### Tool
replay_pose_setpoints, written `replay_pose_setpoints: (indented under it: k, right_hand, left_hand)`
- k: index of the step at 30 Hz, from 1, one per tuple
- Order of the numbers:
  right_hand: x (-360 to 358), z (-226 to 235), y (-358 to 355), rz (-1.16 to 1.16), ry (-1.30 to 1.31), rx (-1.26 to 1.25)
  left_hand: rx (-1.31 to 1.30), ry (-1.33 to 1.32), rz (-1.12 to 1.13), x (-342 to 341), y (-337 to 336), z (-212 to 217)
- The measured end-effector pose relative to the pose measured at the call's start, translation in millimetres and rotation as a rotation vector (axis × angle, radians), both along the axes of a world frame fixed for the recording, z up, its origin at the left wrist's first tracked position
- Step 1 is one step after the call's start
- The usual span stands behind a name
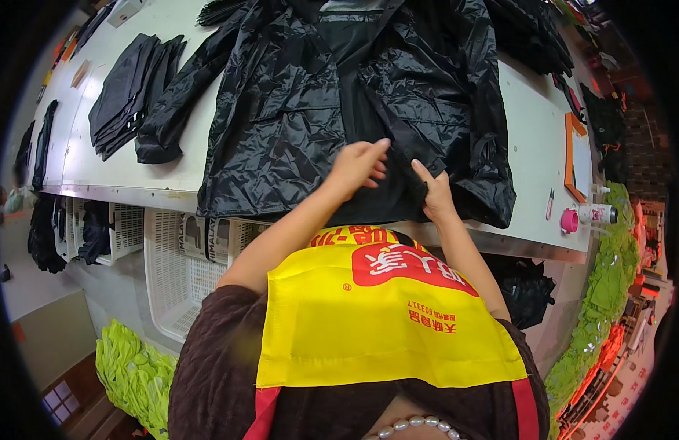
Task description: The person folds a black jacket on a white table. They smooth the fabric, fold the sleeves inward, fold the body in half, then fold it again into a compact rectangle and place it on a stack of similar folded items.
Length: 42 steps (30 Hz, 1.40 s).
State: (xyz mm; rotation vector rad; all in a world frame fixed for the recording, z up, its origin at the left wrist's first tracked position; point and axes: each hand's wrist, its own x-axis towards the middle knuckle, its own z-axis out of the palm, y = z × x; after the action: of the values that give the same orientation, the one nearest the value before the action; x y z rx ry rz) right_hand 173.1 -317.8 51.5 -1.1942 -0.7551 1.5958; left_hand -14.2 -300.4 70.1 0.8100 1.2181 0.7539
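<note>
Nearest, a yellow apron (387,359) is worn, with a red patch bearing large white lettering and smaller red print on the yellow. Below the counter (534,165), at left, a white crate (157,282) is seen, with grey and black packets (205,236) printed in dark lettering beside it or in it; which cannot be told. At right, a black bundle (526,290) is stowed.

The near end of the right front edge of a black jacket (280,154) is grasped by the right grip (429,189), thumb laid along it. The left grip (365,167) is held with fingers curled over the jacket's front opening, just beside that edge; whether cloth is pinched there cannot be told.

The jacket is spread on the counter, its hem lying along the near side and its collar end pointing far. The cloth is glossy and finely creased, with a seam across each front panel; duller black lining is shown between the panels. The left sleeve is stretched out toward a black pile (130,92). To the right, a printed bottle (598,213) is stood beside a pink roll (569,221).
</note>
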Motion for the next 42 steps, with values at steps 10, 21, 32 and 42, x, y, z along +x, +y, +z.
replay_pose_setpoints:
  k: [10, 21, 32, 42]
  right_hand:
    - [8, 12, -17, 0.140, -0.267, 0.098]
    - [2, 54, -18, 0.193, -1.429, 0.961]
    - [-5, 44, -16, 0.540, -1.593, 0.994]
    - [-2, 39, -46, 0.524, -0.135, 0.035]
  left_hand:
    - [-0.265, -0.236, 0.003, 21, -8, -6]
    - [-0.181, -0.289, 0.014, 21, -12, -16]
    - [-0.065, -0.171, 0.067, 43, -12, -24]
    - [0.127, -0.301, 0.032, 54, 11, 38]
